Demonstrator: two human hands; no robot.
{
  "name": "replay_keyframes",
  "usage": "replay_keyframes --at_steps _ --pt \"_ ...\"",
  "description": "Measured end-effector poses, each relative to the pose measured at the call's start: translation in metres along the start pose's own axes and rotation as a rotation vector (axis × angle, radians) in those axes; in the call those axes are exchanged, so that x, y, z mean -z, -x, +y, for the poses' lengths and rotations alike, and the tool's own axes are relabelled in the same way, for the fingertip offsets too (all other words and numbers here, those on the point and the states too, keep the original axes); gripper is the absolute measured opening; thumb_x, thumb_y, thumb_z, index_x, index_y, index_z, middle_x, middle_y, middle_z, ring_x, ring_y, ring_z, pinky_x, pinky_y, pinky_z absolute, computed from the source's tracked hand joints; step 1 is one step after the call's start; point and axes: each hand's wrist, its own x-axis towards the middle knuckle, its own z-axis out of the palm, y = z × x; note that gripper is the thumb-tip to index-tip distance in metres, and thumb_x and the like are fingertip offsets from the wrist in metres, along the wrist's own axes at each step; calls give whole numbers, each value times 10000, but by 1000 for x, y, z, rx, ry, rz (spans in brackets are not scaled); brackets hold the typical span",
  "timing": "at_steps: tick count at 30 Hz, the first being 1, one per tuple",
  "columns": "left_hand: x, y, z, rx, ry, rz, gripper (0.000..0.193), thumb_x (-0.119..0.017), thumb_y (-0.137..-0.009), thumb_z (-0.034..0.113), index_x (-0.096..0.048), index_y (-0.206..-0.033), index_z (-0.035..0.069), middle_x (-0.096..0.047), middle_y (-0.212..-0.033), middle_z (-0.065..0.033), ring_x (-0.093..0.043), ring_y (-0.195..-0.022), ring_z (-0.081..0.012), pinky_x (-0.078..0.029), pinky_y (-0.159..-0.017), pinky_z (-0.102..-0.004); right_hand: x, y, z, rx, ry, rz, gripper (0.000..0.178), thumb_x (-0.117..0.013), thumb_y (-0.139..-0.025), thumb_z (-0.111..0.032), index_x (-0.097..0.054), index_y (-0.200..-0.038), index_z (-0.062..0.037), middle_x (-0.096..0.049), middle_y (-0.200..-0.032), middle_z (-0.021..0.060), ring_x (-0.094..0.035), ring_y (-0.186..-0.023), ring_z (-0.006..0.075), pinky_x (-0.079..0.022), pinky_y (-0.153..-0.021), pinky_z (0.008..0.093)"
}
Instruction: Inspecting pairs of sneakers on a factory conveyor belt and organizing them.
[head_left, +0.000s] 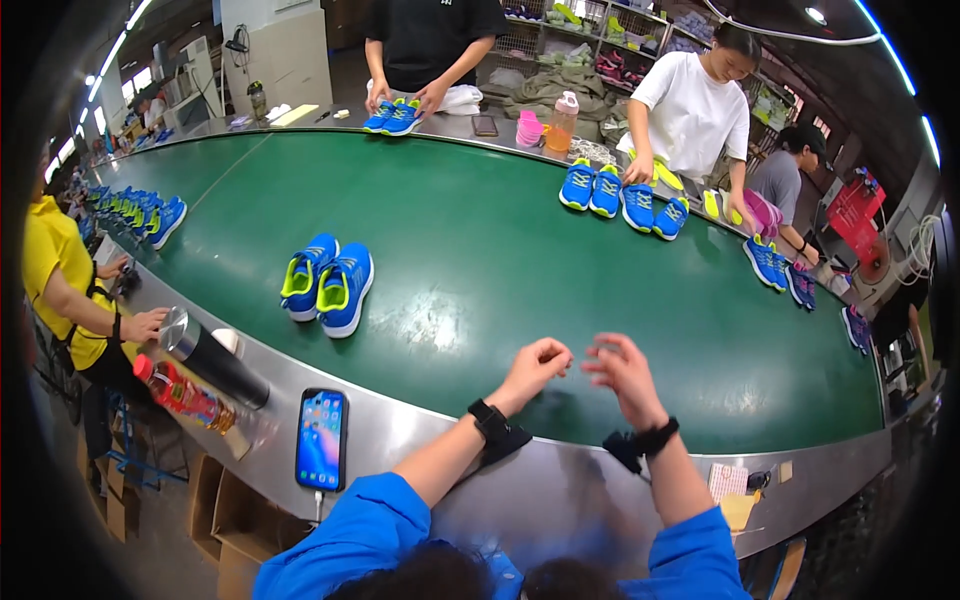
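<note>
My left hand (535, 373) hovers over the near side of the green conveyor belt (480, 260), its fingers curled together; nothing shows in them. Close beside it, my right hand (622, 378) is raised with the fingers apart and bent, holding nothing. Neither hand touches a shoe. The nearest pair, a left blue sneaker (310, 275) and a right blue sneaker (346, 290) with lime linings, stands upright on the belt to the left of my hands. Dark bands circle both my wrists.
On the near metal edge lie a phone (321, 440) with a cable, a dark tumbler (215, 358), a red-capped bottle (185, 393) and a pink-checked pad (727, 480). Across the belt, people handle blue sneakers (637, 207). More shoes (165, 220) line the far left.
</note>
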Motion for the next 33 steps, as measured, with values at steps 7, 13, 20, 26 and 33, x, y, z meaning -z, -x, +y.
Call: replay_keyframes --at_steps 7,13,20,26,33 --pt "-1 -17 -25 -1 -203 110 135 -611 -893 165 -599 -858 34 -569 -713 29 -510 -644 -38 -438 -575 -212 34 -248 2 32 -205 211 600 -536 -875 13 -219 -1368 -116 -392 -1235 189 -624 -952 328 -556 -824 364" --pt "-12 -14 -13 70 -341 56 128 -594 -819 152 -598 -836 25 -604 -749 -102 -609 -654 -232 -490 -617 -324 25 -419 14 180 -357 494 703 -603 -849 2 -178 -1371 -200 -394 -1255 180 -619 -907 341 -580 -758 444" --pt "-23 -12 -26 139 -486 126 178 -634 -797 175 -576 -875 26 -591 -723 -97 -609 -635 -205 -489 -619 -325 41 -477 13 170 -282 745 646 -747 -713 -8 -409 -1238 -171 -489 -1191 152 -614 -894 283 -596 -617 354" --pt "-11 -26 -21 -3 -200 394 104 -621 -860 103 -585 -913 22 -594 -855 -37 -582 -736 -105 -488 -654 -249 20 -385 13 -29 -5 275 413 -661 -721 -10 -489 -1057 -179 -540 -889 62 -467 -533 144 -367 -397 232" --pt "24 -38 -18 -227 -170 989 195 -575 -877 103 -509 -1049 41 -474 -1047 -49 -462 -950 -126 -389 -873 -267 76 -174 -40 14 424 -309 420 -673 -796 -127 -511 -1183 -141 -481 -1196 26 -554 -843 83 -469 -572 228"
